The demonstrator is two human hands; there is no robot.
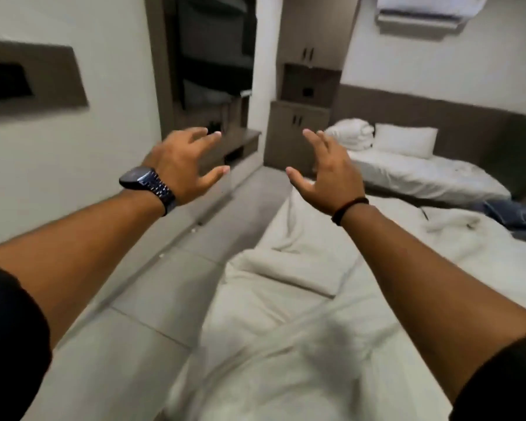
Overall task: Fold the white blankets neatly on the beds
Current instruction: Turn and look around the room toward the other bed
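Both my arms reach forward at chest height above the near bed (286,360). My left hand (184,164), with a dark watch on the wrist, is open with fingers spread and holds nothing. My right hand (328,174), a dark band on its wrist, is open too, palm turned inward. Below them a rumpled white blanket (298,268) lies loose across the near bed, one corner folded over. On the far bed (422,177) a folded white blanket (351,136) sits beside a white pillow (406,141).
A grey tiled floor (170,299) runs along the left of the near bed. Brown cabinets (298,138) and a desk unit (240,141) stand at the back. Blue cloth (516,214) lies at the right edge. An air conditioner (419,16) hangs high on the wall.
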